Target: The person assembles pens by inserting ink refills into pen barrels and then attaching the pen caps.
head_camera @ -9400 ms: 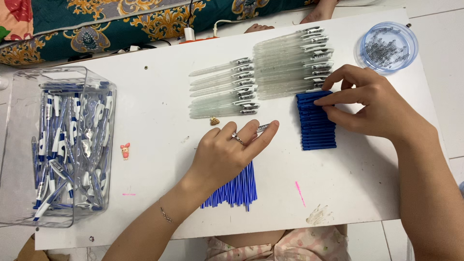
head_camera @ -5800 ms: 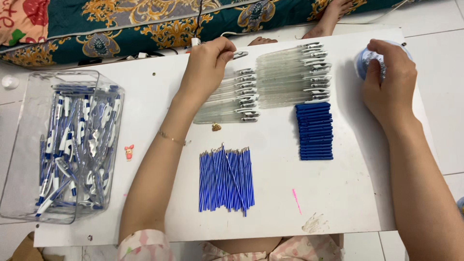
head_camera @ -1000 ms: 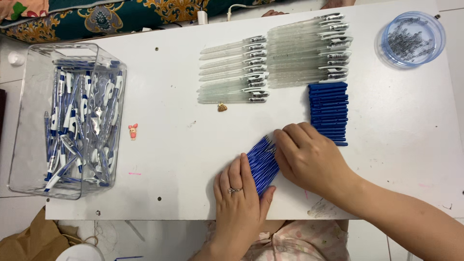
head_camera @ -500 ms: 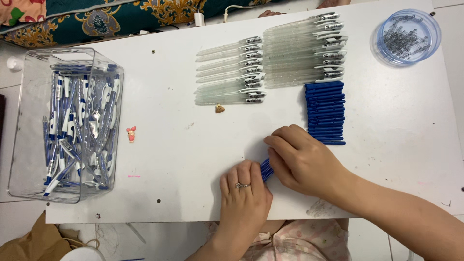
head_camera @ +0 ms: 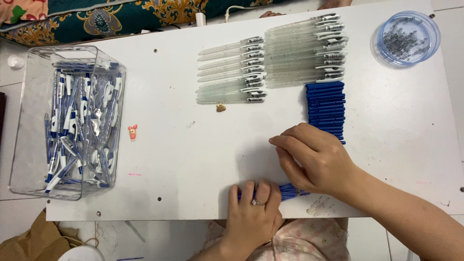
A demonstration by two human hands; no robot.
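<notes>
Since a moment ago the bundle of blue refills (head_camera: 290, 191) has slid down to the near edge of the white counter (head_camera: 183, 164), and my hands have followed it. My left hand (head_camera: 253, 208) lies flat over the bundle's left end, fingers curled down on it. My right hand (head_camera: 316, 157) cups over the right end, fingers bent and pressing; only a short stretch of blue shows between them. Just beyond my right hand sits the stack of blue caps (head_camera: 326, 106), with clear pen barrels (head_camera: 270, 60) farther back. The clear bin of pens (head_camera: 67, 121) stands well apart at left.
</notes>
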